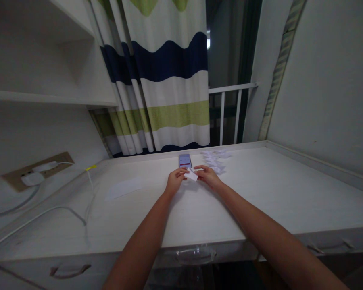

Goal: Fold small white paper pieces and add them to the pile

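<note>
– Both forearms point(153, 217) closest to the view are mine, reaching over the front edge of the worktop point(278, 193).

– What have you got between your hands?

– One small piece of white paper point(192, 175). My left hand point(174, 180) pinches its left side, my right hand point(210, 177) its right. It's around the middle of the worktop's width, nearer the back edge than the front; whether it touches the surface, I can't tell.

– What might spoil it?

– Pulling my two pinches apart could tear it, I'd judge. If either one slipped, a fold might come out crooked.

– Anything close by to upset?

– A phone point(185, 160) lies just beyond the paper, by the back edge; a forward push might shove it. Right of it are folded paper pieces point(214, 162). They look light, so a careless swing of my right hand could scatter them.

– And on the left?

– A flat sheet point(123, 188), well apart from my left hand. A draught could slide it.
</note>
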The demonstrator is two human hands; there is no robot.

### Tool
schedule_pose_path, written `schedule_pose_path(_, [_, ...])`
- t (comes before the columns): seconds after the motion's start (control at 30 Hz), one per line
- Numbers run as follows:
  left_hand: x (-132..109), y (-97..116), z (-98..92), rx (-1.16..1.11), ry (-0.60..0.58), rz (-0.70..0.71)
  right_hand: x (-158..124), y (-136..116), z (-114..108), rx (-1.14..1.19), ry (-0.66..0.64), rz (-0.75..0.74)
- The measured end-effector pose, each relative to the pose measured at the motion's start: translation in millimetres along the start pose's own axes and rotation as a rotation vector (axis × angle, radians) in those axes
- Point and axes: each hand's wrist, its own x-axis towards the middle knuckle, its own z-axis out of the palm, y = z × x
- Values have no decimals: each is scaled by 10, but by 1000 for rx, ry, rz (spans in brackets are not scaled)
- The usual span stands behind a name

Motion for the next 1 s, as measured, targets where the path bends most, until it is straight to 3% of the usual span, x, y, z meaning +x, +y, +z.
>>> schedule_pose_path(0.13, [-18,26,-1,-150,-36,-101,36,52,-18,-50,-32,-43])
schedule_pose_path(0.3, [-7,0,17,-107,-39,-105,55,102,-14,-175,-98,-113])
schedule_pose_path(0.53, [1,-18,37,39,-35,23,50,112,-19,-748,-2,-446])
schedule_pose_path(0.9, [-13,-31,31,278,-27,129,-35,52,59,-896,104,-478])
schedule_pose_path(1.0, [-12,-36,38,334,-10,155,-55,41,77,-906,76,-524])
